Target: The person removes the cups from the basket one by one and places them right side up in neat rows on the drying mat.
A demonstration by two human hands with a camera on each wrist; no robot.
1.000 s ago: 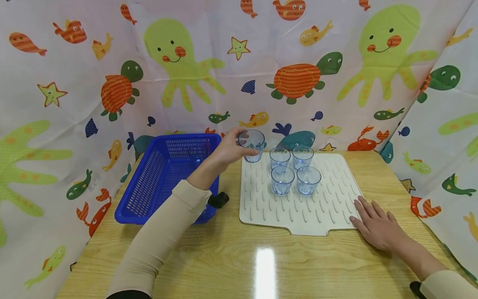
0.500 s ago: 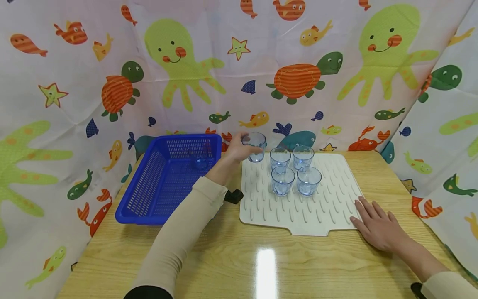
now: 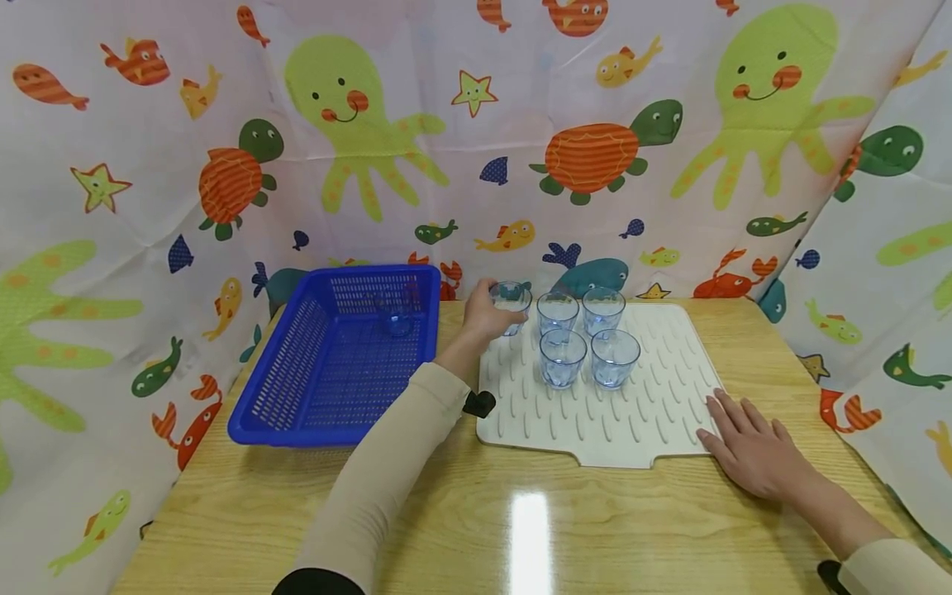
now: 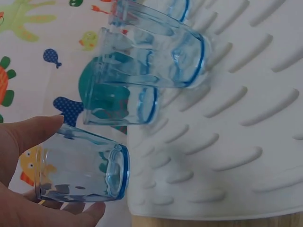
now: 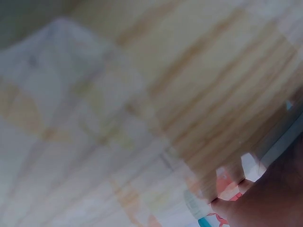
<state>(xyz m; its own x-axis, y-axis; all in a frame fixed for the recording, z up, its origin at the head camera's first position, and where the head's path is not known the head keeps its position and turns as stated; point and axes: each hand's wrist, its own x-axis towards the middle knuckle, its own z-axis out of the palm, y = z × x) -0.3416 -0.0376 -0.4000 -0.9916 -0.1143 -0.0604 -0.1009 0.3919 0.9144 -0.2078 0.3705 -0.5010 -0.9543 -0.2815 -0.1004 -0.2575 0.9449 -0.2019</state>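
At the back left corner of the white ridged drying mat (image 3: 669, 413), my left hand (image 3: 485, 318) grips a clear bluish drinking glass (image 3: 511, 307) between thumb and fingers. The left wrist view shows the thumb on one side of this held glass (image 4: 87, 165) and the fingers on the other; whether its base touches the mat I cannot tell. Several matching glasses stand upright on the mat just to the right, among them a front one (image 3: 615, 360) and a back one (image 3: 556, 314). My right hand (image 3: 754, 450) lies flat, fingertips on the mat's right edge.
A blue plastic basket (image 3: 278, 372) with perforated sides stands left of the mat; one glass (image 3: 397, 321) sits in its back right part. Wooden table (image 3: 461, 521) extends in front. A sea-animal patterned curtain (image 3: 446, 49) closes off the back and sides.
My left hand has moved right and lowered the held glass toward the mat's back left corner, its arm swinging clear of the basket. The right hand has stayed still.
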